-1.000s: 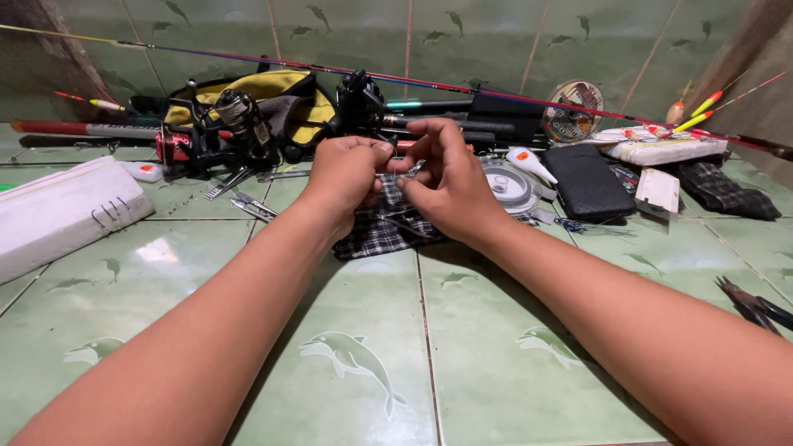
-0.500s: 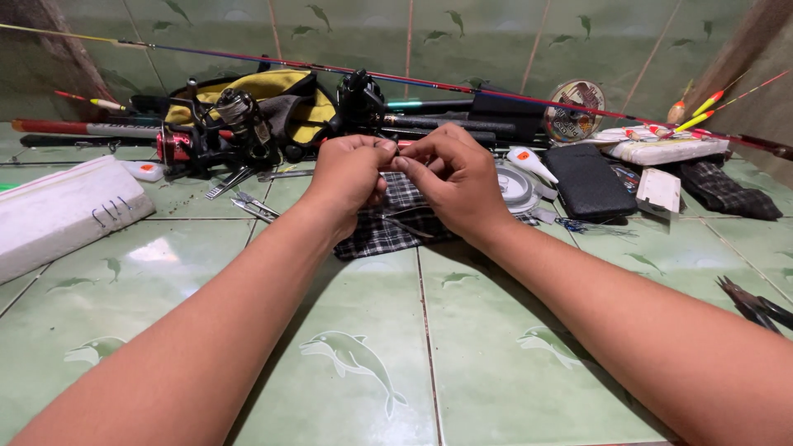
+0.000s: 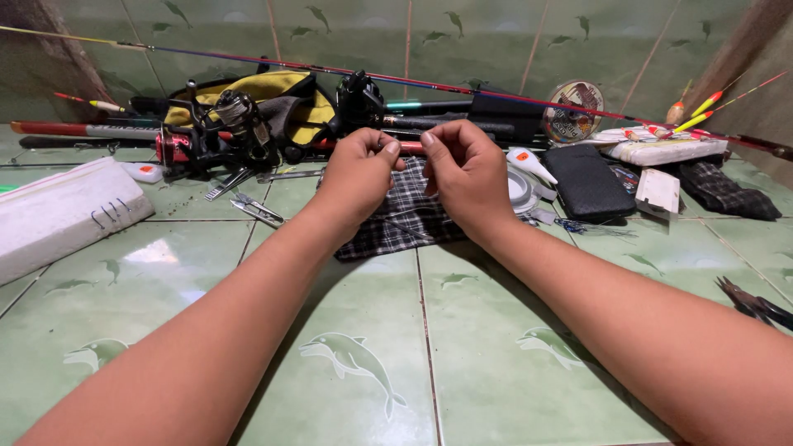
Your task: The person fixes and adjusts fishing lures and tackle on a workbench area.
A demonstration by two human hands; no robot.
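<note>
The checked cloth (image 3: 405, 216), a dark fabric crossed with pale lines, lies flat on the green tiled floor (image 3: 496, 363), and everything else is placed from it. Directly above the cloth both hands are raised and meet, knuckles turned up toward the camera. The left hand (image 3: 359, 172) is curled into a loose fist with thumb pressed against the bent forefinger; the right hand (image 3: 467, 169) mirrors it, its thumb and forefinger pinched close to the left thumb. The fingertips of the two hands are nearly touching, and whatever is pinched between them is too small to make out. Both forearms stretch from the bottom corners inward over the tiles to the cloth. Behind the cloth a long thin fishing rod (image 3: 347, 73) runs across the floor, with a black reel (image 3: 361, 97) just beyond the hands. Behind and to the left of the cloth sits a yellow and black bag (image 3: 273, 99) with a second reel (image 3: 234, 107) on it. Just left of the cloth lies a small metal clip tool (image 3: 258, 210), and farther left a white foam block (image 3: 62, 215). To the right of the cloth lies a black pouch (image 3: 588, 183), and behind that a round spool of line (image 3: 573, 111).
</note>
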